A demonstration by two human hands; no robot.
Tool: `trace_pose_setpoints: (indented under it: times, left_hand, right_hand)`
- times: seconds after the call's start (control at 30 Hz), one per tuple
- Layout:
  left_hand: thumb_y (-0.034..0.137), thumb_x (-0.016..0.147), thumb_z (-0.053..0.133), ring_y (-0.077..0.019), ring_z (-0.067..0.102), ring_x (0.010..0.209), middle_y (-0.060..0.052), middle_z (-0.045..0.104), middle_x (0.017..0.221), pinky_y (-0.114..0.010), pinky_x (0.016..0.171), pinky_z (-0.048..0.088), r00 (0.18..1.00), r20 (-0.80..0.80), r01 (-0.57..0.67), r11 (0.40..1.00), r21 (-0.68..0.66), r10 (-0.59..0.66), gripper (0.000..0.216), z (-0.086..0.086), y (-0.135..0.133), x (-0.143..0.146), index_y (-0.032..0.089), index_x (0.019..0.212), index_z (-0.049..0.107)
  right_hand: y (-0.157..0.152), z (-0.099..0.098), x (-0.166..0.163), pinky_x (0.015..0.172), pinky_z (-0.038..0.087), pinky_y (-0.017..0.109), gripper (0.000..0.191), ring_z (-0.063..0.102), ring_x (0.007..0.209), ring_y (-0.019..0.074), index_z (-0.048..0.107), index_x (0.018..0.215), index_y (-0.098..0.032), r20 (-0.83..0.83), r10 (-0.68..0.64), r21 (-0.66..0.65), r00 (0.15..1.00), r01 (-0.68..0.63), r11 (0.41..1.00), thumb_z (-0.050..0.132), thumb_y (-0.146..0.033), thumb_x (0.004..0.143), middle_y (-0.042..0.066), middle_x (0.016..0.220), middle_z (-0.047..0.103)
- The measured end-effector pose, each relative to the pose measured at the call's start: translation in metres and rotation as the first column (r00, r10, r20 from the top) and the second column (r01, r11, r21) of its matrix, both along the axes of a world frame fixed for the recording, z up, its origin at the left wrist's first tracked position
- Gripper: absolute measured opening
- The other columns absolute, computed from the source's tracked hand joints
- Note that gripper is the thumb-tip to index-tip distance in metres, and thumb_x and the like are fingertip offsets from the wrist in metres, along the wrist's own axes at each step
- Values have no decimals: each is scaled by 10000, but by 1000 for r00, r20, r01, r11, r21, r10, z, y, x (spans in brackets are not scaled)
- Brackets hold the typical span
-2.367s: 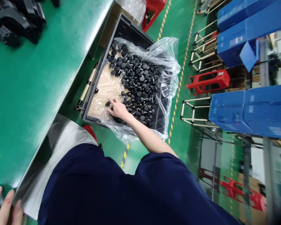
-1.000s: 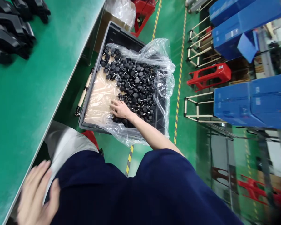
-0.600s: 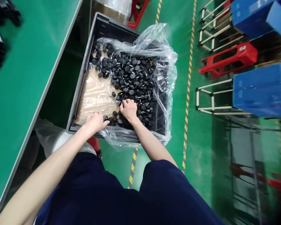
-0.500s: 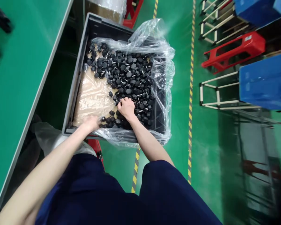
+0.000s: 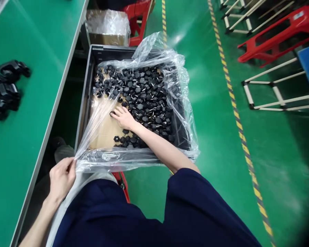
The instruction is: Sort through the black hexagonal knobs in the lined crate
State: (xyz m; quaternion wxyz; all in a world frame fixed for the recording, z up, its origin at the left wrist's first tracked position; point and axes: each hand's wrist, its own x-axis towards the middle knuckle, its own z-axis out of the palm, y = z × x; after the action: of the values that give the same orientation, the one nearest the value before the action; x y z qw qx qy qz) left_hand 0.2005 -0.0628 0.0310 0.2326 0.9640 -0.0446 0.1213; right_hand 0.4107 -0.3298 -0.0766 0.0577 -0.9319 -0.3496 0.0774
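Observation:
A dark grey crate (image 5: 85, 90) sits on the floor, lined with a clear plastic bag (image 5: 180, 92) and brown cardboard. Several small black hexagonal knobs with metal studs (image 5: 141, 91) fill its far and right side. My right hand (image 5: 123, 117) reaches into the crate with fingers stretched flat, touching the knobs at the pile's near edge. My left hand (image 5: 61, 178) is outside the crate's near left corner, fingers pinched on the bag's edge, which is pulled taut toward me.
A green workbench (image 5: 23, 113) runs along the left with black plastic parts (image 5: 2, 91) on it. A bagged cardboard box (image 5: 108, 29) and red stools (image 5: 278, 31) stand beyond the crate. White tube frames (image 5: 278, 85) and yellow-black floor tape (image 5: 237, 113) lie to the right.
My left hand has left the knobs and pulled back to the near left corner, drawing the bag's edge with it. My right hand has slid left over the pile and opened flat.

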Motion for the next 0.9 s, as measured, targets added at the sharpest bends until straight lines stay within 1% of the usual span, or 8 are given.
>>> trace_pose_setpoints:
  times: [0.13, 0.3, 0.43, 0.5, 0.63, 0.7, 0.8, 0.9]
  left_hand:
    - [187, 947, 530, -112, 629, 598, -34, 672, 715, -189, 600, 467, 990, 118, -66, 995, -77, 75, 187, -12, -1, -26, 122, 808, 635]
    - [72, 924, 525, -127, 565, 601, -26, 606, 697, -246, 635, 469, 990, 110, 90, 995, -53, -84, 98, -22, -14, -28, 123, 889, 600]
    - [80, 882, 546, -228, 601, 830, -132, 639, 909, -344, 758, 503, 983, 145, 99, 991, 92, -112, 130, -21, -29, 0, 88, 994, 611]
    - [121, 879, 542, -296, 584, 1062, -210, 619, 1130, -403, 911, 496, 976, 137, 148, 977, 152, -169, 267, -19, -48, 25, 33, 1125, 596]
    - [183, 850, 584, -420, 398, 1333, -268, 446, 1417, -561, 1073, 386, 936, -311, 261, 921, 289, -167, 512, -24, -94, 86, 24, 1332, 519]
    - [125, 843, 576, -439, 365, 1356, -230, 288, 1535, -593, 1032, 415, 787, -612, 341, 882, 325, -78, 633, -31, -106, 112, 132, 1454, 408]
    - [-20, 849, 440, -373, 619, 1082, -303, 498, 1341, -455, 757, 571, 683, -727, 293, 889, 352, 62, 497, -45, -99, 135, 48, 1335, 521]
    - [-4, 893, 448, -237, 674, 902, -190, 658, 1052, -345, 727, 570, 663, -747, 273, 912, 306, 51, 265, -52, -82, 140, 22, 1088, 625]
  right_hand:
    - [-12, 8, -9, 954, 354, 415, 369, 530, 1045, 277, 661, 1171, -76, -24, -152, -152, 988, 146, 977, 442, -185, 894, 195, 1113, 621]
    - [-23, 44, 24, 858, 388, 434, 371, 546, 972, 310, 690, 988, -29, 114, -266, -187, 957, 284, 941, 403, -259, 938, 238, 1007, 617]
    - [46, 43, 90, 1050, 309, 435, 436, 421, 1248, 288, 538, 1327, -108, 164, -112, -105, 980, 130, 986, 421, -301, 954, 173, 1368, 488]
    - [88, 28, 115, 1088, 279, 462, 432, 376, 1292, 303, 562, 1287, -89, 149, 13, -76, 989, -1, 997, 463, -303, 926, 174, 1423, 438]
    - [125, -1, 138, 1101, 245, 525, 371, 334, 1317, 350, 642, 1114, -40, 132, 63, -77, 989, -53, 996, 473, -287, 896, 227, 1420, 417]
    - [113, -5, 140, 1091, 243, 531, 377, 366, 1281, 348, 634, 1149, -56, 135, 74, -83, 988, -64, 995, 463, -281, 900, 215, 1404, 434]
    - [68, 2, 138, 1101, 210, 518, 416, 412, 1224, 319, 593, 1249, -92, 147, 75, -109, 986, -59, 992, 442, -315, 931, 185, 1374, 468]
    - [14, 14, 131, 1086, 197, 519, 451, 367, 1266, 315, 547, 1315, -104, 175, -47, -162, 983, 76, 984, 399, -343, 962, 186, 1302, 518]
